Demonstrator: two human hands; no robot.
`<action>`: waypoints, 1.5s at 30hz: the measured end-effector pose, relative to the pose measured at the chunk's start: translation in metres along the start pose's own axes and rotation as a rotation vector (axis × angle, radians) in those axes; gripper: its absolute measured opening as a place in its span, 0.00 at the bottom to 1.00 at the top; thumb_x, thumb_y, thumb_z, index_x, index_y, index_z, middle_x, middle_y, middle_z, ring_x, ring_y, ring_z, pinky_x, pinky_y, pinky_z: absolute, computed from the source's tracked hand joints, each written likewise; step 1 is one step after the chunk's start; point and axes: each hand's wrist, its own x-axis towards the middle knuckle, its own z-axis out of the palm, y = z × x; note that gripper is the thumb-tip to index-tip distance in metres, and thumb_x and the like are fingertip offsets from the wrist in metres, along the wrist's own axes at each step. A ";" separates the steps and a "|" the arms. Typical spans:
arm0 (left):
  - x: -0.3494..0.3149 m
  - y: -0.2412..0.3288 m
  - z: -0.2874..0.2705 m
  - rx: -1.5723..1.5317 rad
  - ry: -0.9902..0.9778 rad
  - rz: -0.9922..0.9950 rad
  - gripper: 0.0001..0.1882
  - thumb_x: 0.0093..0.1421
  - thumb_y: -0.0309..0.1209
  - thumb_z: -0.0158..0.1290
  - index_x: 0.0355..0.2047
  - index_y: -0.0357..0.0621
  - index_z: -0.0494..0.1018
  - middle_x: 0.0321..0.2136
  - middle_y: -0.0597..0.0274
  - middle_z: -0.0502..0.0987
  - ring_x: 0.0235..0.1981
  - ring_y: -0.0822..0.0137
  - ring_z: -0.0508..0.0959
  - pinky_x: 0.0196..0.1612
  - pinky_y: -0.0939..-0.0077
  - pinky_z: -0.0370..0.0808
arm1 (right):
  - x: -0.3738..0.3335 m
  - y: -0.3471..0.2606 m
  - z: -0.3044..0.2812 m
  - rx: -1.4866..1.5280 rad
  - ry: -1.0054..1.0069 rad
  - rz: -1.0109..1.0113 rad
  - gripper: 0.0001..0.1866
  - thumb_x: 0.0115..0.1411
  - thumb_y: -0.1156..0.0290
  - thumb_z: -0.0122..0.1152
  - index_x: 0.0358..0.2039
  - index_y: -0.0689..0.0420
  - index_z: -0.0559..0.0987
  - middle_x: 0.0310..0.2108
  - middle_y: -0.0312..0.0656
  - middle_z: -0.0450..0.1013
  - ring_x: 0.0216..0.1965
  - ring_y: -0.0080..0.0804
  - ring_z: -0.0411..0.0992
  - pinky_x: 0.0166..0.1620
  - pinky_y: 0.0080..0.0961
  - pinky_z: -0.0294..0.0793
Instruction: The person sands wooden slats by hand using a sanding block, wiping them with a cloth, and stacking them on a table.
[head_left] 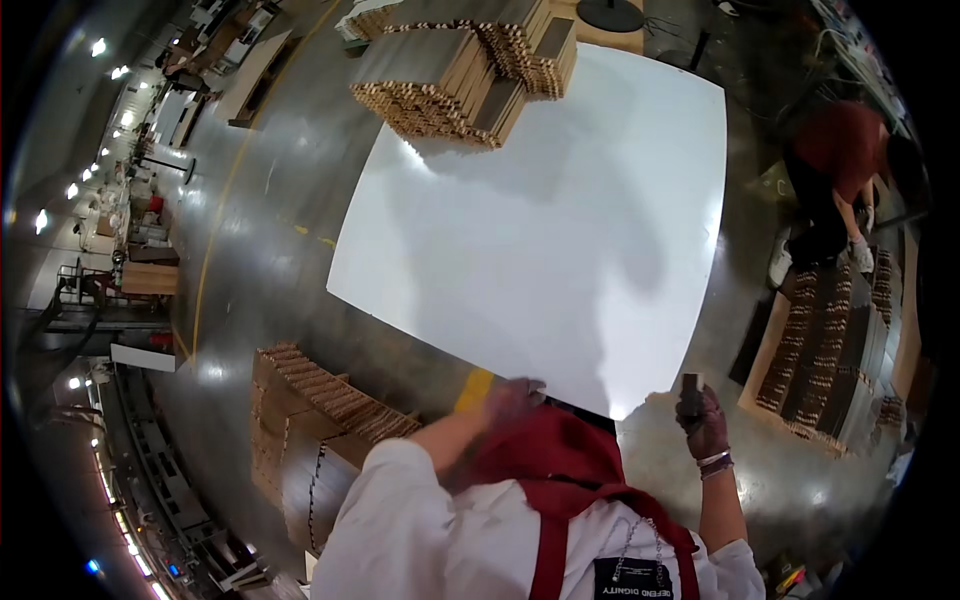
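Observation:
My right hand [706, 428], in a dark maroon glove, is closed around a small block-like piece [692, 392], dark brown on one side and pale tan at its top end. It is held upright beyond the near right corner of a white table [540, 240]. My left hand [512, 398], also in a dark glove, is at the table's near edge in front of my red apron [540, 445]. Motion smears its fingers, so what they hold, if anything, does not show. Stacks of flat brown pieces [430, 85] with jagged tan ends stand on the table's far left part.
On my left stands another stack of brown pieces [310, 420]. To the right, a person [838, 165] in a red top bends over rows of similar pieces [820, 350]. A black round base [610, 14] sits beyond the table. Yellow lines [215, 240] mark the floor.

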 end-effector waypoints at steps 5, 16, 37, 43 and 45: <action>0.004 0.111 0.047 1.368 -0.200 0.209 0.23 0.64 0.43 0.45 0.54 0.42 0.69 0.52 0.48 0.71 0.54 0.53 0.70 0.59 0.64 0.66 | -0.119 0.021 -0.013 0.064 0.199 -0.214 0.22 0.59 0.63 0.60 0.53 0.51 0.70 0.40 0.40 0.74 0.38 0.34 0.73 0.40 0.33 0.74; 0.060 0.116 0.045 2.075 -0.930 0.457 0.12 0.64 0.32 0.42 0.42 0.41 0.72 0.39 0.50 0.75 0.40 0.50 0.77 0.43 0.55 0.75 | -0.290 0.142 0.066 0.316 0.757 -0.311 0.25 0.57 0.60 0.63 0.51 0.60 0.72 0.40 0.37 0.72 0.40 0.25 0.71 0.46 0.28 0.75; 0.099 -0.164 0.519 2.175 -1.416 0.332 0.14 0.63 0.34 0.46 0.45 0.44 0.74 0.43 0.53 0.77 0.42 0.64 0.77 0.44 0.71 0.71 | -0.590 0.386 -0.001 1.130 1.869 -1.353 0.19 0.65 0.73 0.51 0.56 0.65 0.68 0.32 0.37 0.70 0.25 0.17 0.68 0.26 0.09 0.68; -0.046 -0.240 0.674 1.828 -1.729 0.224 0.15 0.60 0.25 0.46 0.46 0.45 0.76 0.45 0.46 0.77 0.43 0.55 0.77 0.41 0.65 0.74 | -0.598 0.426 0.009 1.362 2.212 -1.148 0.19 0.55 0.59 0.63 0.44 0.54 0.75 0.31 0.30 0.71 0.33 0.18 0.69 0.36 0.26 0.72; -0.054 -0.260 0.726 2.131 -2.202 1.304 0.17 0.59 0.24 0.46 0.47 0.50 0.75 0.50 0.49 0.74 0.46 0.51 0.76 0.42 0.60 0.74 | -0.603 0.430 0.008 1.443 2.144 -1.389 0.12 0.57 0.58 0.62 0.37 0.48 0.75 0.28 0.29 0.71 0.32 0.20 0.69 0.36 0.24 0.71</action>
